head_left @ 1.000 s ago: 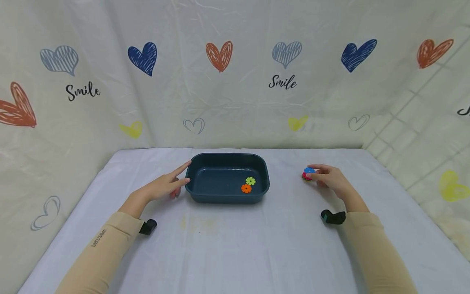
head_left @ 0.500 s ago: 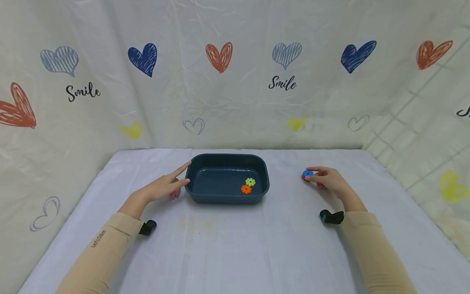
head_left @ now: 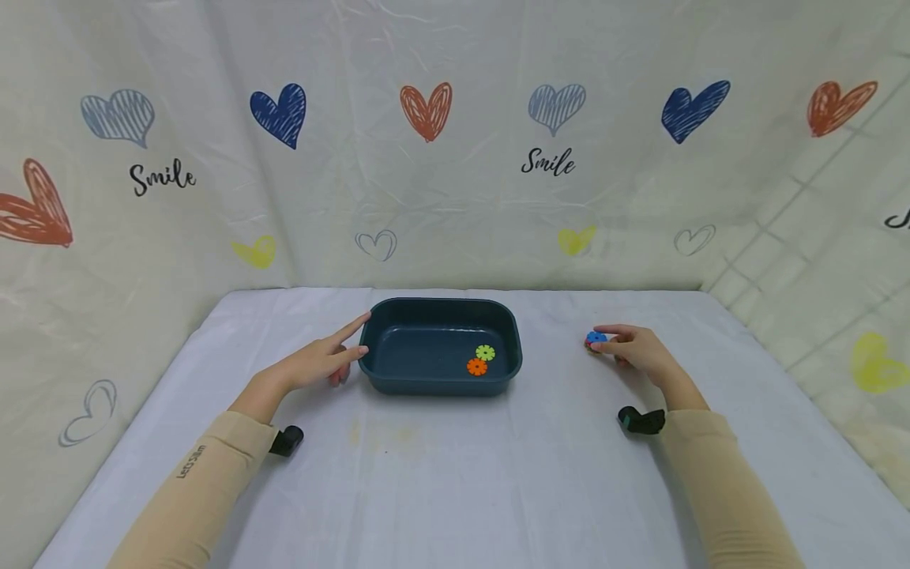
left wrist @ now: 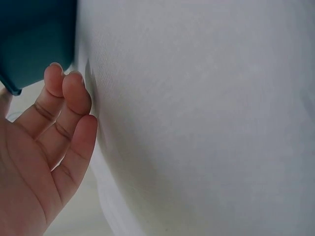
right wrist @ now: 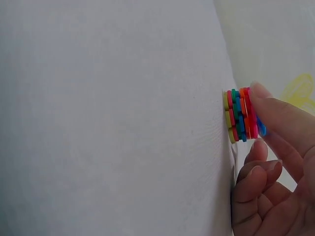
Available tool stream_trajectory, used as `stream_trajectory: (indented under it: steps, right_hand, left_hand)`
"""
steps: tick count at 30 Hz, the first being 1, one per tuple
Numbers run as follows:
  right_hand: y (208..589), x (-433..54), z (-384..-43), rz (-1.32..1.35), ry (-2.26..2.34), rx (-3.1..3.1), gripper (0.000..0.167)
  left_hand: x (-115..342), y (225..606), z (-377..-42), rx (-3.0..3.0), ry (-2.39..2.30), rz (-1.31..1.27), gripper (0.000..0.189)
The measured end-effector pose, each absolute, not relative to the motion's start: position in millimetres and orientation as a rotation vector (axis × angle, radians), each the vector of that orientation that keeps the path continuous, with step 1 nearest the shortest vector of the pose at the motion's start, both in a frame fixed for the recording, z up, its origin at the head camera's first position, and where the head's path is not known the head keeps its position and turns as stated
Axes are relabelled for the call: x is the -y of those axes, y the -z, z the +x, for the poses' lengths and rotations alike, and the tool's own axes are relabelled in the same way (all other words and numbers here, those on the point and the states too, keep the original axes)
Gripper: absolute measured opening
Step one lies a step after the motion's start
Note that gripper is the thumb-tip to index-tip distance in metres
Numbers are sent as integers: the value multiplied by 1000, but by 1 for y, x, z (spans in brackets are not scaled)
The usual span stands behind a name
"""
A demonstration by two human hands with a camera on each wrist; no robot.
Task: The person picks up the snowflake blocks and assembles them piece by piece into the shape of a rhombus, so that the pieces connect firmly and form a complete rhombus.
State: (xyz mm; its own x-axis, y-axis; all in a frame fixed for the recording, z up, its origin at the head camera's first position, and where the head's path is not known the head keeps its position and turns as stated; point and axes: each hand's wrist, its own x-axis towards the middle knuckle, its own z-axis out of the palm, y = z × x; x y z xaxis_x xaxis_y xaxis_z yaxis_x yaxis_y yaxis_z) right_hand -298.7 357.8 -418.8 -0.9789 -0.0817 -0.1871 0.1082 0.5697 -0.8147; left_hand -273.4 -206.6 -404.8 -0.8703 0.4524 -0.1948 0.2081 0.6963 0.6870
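Note:
My right hand (head_left: 640,352) pinches a blue notched, flower-shaped disc (head_left: 596,337) between thumb and forefinger. The disc sits at the top of a stack of notched discs (right wrist: 238,115) in yellow, red, green, blue, orange and pink, which stands on the cloth. In the right wrist view the blue disc's edge shows slightly tilted beside the thumb, and the other fingers curl loosely below. My left hand (head_left: 313,362) touches the left rim of a dark blue basin (head_left: 441,386) with its extended forefinger and thumb. Inside the basin lie a lime disc (head_left: 485,352) and an orange disc (head_left: 477,367).
A white cloth (head_left: 455,482) covers the table. Behind it hangs a pale curtain (head_left: 483,213) printed with hearts and "Smile". A black wrist camera (head_left: 287,440) sits under the left cuff, another black camera (head_left: 641,420) beside the right cuff.
My right hand has shifted slightly left and down, bringing the blue disc lower over the stack, so less of the red disc beneath shows. The left hand and basin stay put.

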Motion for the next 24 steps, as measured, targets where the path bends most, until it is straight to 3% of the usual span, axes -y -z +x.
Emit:
stream_trajectory:
  steps: [24]
  right_hand:
    - [418,-363,-293,-40,1329,-2667,74]
  left_hand:
    - [207,405,-273,-2550,-985,525,74]
